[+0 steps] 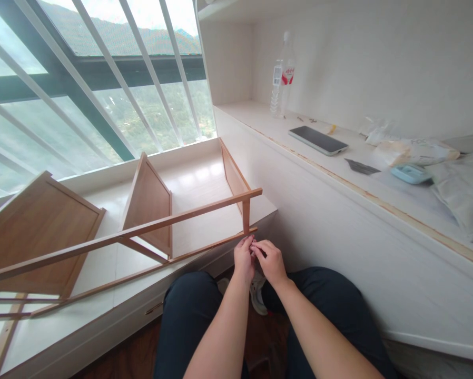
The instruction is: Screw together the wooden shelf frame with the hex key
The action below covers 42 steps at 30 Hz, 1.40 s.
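Note:
A brown wooden shelf rack [189, 215] lies on its side along the white window ledge, with its panels slanting up between long rails. My left hand [244, 258] is closed at the rack's near right corner, just below the end of the lower rail. Beside it, my right hand [270, 261] is closed too, thumb and fingers pinched together against the left fingertips. Whatever sits between the fingers is too small and covered to make out. The short crosspiece [246, 215] of the rack stands right above both hands.
To the right, a white counter [256, 122] carries a clear plastic bottle [283, 79], a phone [317, 140], a light blue case [410, 173], plastic packaging [418, 151] and small screw-like bits. A barred window [149, 89] rises behind the ledge. My knees are below the hands.

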Motion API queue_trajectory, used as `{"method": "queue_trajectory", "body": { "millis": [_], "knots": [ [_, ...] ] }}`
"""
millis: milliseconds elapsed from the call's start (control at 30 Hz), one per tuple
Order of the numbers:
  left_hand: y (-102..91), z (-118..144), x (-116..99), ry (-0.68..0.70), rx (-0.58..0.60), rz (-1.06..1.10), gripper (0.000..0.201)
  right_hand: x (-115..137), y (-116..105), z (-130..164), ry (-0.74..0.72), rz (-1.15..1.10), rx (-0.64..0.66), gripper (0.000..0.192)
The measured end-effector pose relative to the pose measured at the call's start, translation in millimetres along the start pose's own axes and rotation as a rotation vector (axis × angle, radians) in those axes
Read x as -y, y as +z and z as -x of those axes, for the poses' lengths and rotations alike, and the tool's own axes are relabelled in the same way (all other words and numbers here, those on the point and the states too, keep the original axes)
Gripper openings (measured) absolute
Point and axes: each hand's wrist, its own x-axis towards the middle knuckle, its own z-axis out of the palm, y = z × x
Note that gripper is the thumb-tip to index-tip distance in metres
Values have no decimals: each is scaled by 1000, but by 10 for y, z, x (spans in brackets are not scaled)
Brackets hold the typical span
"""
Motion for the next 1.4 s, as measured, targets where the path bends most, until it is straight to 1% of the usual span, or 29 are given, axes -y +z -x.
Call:
{"method": "queue_trajectory", "body": {
  "millis": [200, 367, 533, 1000, 1400],
  "knots": [
    [-13, 5, -8, 0, -15, 0, 14, -1, 23, 12, 103, -75, -24, 19],
    [-27, 2, -28, -2, -20, -6, 14, -56, 74, 62, 210, -136, -52, 26],
    [-27, -8, -34, -14, -7, -29, 15, -89, 91, 100, 267, -135, -66, 31],
    [-21, -18, -44, -29, 2, -32, 15, -88, 69, 92, 284, -99, -71, 34],
    [-42, -16, -57, -37, 16, -10, 16, -47, 65, 70, 213, -72, -106, 33]
  ]
}}
